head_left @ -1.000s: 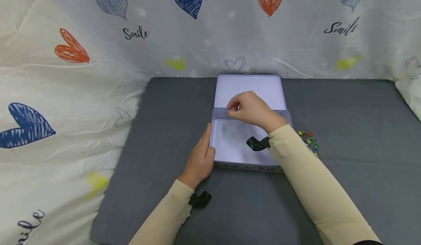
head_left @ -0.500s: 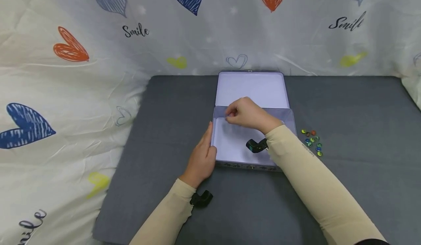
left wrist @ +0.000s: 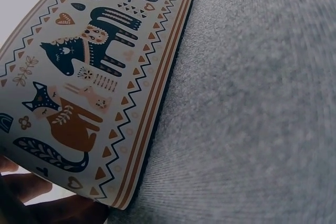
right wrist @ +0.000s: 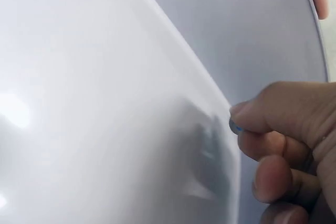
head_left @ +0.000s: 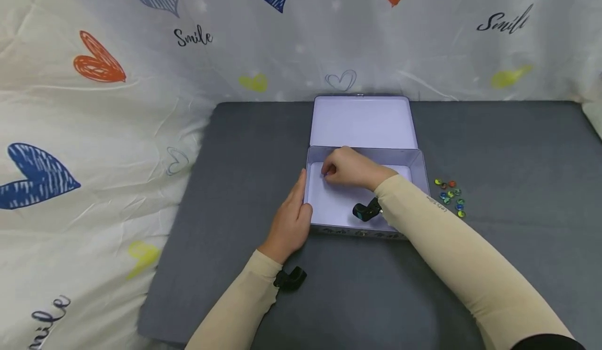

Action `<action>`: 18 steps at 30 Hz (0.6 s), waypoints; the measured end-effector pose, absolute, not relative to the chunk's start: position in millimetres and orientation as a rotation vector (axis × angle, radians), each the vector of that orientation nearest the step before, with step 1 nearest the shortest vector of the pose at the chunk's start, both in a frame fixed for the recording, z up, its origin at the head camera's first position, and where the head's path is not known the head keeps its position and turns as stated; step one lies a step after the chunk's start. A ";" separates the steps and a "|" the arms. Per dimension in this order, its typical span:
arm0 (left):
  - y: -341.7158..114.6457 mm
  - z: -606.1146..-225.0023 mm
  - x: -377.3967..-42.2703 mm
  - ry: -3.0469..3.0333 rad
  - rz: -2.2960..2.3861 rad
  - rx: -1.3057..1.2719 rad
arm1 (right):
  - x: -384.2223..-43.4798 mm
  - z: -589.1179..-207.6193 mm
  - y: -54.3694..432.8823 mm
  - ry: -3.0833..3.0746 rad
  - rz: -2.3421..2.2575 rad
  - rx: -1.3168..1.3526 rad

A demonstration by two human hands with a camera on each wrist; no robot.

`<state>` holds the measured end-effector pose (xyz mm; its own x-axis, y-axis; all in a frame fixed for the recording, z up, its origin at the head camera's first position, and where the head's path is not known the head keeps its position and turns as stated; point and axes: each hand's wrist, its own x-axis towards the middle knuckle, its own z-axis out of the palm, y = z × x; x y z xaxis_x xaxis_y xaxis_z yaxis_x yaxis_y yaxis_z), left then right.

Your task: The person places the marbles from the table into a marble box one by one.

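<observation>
An open rectangular tin box (head_left: 329, 210) has a pale lilac inside, and its hinged lid (head_left: 362, 121) is tipped back. My right hand (head_left: 350, 168) reaches down into the box near the left wall. Between its thumb and forefinger it pinches a small glass marble (right wrist: 234, 125) with a blue tint, close over the box floor. My left hand (head_left: 290, 218) rests along the outside of the left wall with straight fingers. In the left wrist view, its fingertips (left wrist: 26, 186) lie at the corner of the tin's front side (left wrist: 73, 93), which is printed with animals.
Several colored glass marbles (head_left: 450, 194) lie loose on the grey tabletop (head_left: 508, 183), just right of the box. A white curtain (head_left: 301, 52) printed with hearts hangs behind the table and along its left side.
My right hand has lowered deeper into the box with the marble in its pinch. The left hand stays at the box's left wall. The head view has tilted slightly downward.
</observation>
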<state>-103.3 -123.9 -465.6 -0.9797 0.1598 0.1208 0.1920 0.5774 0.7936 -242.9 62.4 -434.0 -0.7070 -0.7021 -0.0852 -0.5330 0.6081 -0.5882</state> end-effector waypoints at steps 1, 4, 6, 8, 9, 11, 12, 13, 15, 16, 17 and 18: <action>-124.6 -465.7 -103.4 -2.759 -1.398 -0.309 | -243.3 -435.8 62.0 2.531 -0.778 -0.999; -125.6 -466.3 -103.9 -2.760 -1.401 -0.314 | -244.4 -439.7 62.1 2.526 -0.773 -0.990; -125.1 -466.3 -104.3 -2.758 -1.405 -0.315 | -244.9 -440.2 63.2 2.519 -0.762 -0.976; -125.1 -466.6 -104.5 -2.761 -1.399 -0.312 | -245.2 -440.4 63.8 2.516 -0.751 -0.971; -125.0 -466.6 -104.5 -2.764 -1.398 -0.313 | -245.1 -440.7 64.0 2.515 -0.748 -0.962; -125.0 -466.5 -104.6 -2.767 -1.398 -0.317 | -244.6 -440.3 64.5 2.515 -0.743 -0.945; -125.0 -466.4 -104.7 -2.769 -1.399 -0.318 | -244.3 -440.3 64.7 2.518 -0.741 -0.943; -125.0 -466.2 -104.8 -2.769 -1.399 -0.321 | -244.0 -440.2 64.8 2.519 -0.742 -0.938; -125.2 -465.9 -104.8 -2.767 -1.403 -0.325 | -243.2 -439.7 64.7 2.517 -0.744 -0.924; -125.3 -465.9 -104.8 -2.768 -1.403 -0.324 | -242.8 -439.3 64.4 2.515 -0.746 -0.923; -125.4 -465.8 -104.8 -2.769 -1.400 -0.322 | -242.7 -439.7 64.0 2.515 -0.744 -0.932; -125.6 -465.8 -104.6 -2.772 -1.398 -0.319 | -242.5 -439.9 63.4 2.515 -0.744 -0.938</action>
